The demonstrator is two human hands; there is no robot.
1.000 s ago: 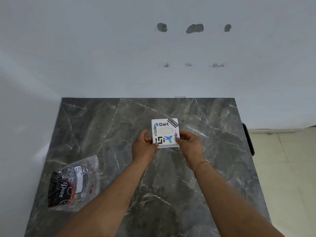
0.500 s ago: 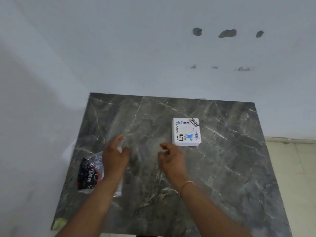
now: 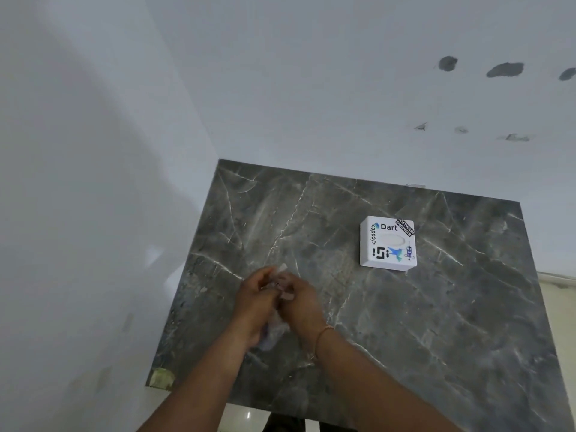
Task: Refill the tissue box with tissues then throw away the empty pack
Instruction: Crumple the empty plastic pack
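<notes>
— What have the hands got?

— Both the left hand [image 3: 255, 296] and the right hand [image 3: 300, 302] are closed around the crumpled clear empty pack [image 3: 274, 330], bunched between them; blur hides the exact finger hold, I think.

— Where?

— Above the marble table [image 3: 436, 338], toward its left edge. The white tissue box [image 3: 387, 243] sits flat near the far right corner, well apart from the hands.

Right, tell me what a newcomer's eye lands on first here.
The white sticker-covered tissue box stands out on the dark marble table, toward its far right. Nearer the left edge, the left hand and right hand crumple the clear plastic pack between them.
</notes>
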